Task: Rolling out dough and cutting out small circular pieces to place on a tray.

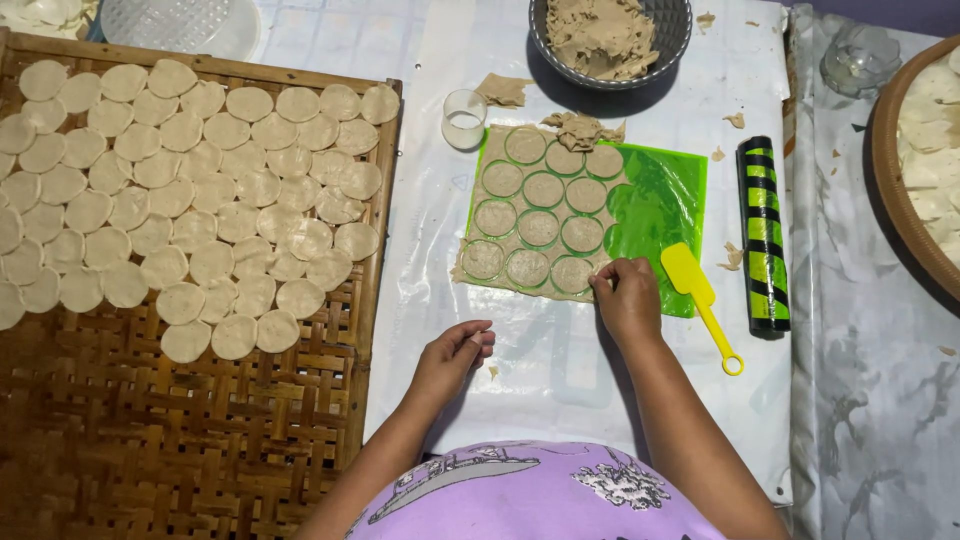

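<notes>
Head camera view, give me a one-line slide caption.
Right hand pinches the edge of the cut dough sheet; left hand rests beside the bamboo tray.

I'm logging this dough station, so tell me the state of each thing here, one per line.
Dough sheet: rolled flat, cut into circles, still on green mat.
Woven tray: partly covered with dough discs.
Grey bowl: holding scraps.
Round cutter: set aside.
Yellow spatula: lying unused.
Right hand: pinching sheet edge.
Left hand: loosely curled, empty.

Both hands reach forward: left hand [452, 352] loosely curled, right hand [626, 297] pinching with fingertips.
</notes>
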